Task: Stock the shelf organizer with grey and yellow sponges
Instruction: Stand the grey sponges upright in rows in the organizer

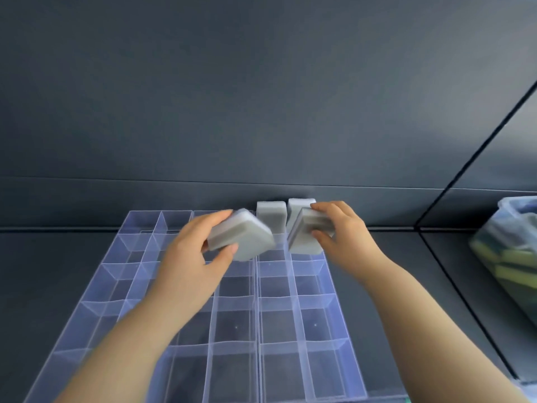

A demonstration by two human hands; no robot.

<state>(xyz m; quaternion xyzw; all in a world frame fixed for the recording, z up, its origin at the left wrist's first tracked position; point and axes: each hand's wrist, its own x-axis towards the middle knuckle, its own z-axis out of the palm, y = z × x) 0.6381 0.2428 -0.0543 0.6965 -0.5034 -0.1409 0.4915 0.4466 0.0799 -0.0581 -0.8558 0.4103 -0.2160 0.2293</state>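
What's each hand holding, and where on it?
Left hand grips left grey sponge across opposite edges; right hand grips right grey sponge likewise.

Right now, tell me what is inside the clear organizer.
Two grey sponges stand upright in the back row of the organizer. The other compartments in view hold nothing. The left hand, right hand and forearms cover several more; those cannot be seen.

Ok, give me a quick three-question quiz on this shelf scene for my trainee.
1. True or false: the left hand holds a yellow sponge.
2. How many standing sponges are in the organizer? A none, B two, C five.
3. Fill in: the right hand grips a ___ sponge.
Key: 1 false, the left-hand sponge is grey; 2 B; 3 grey.
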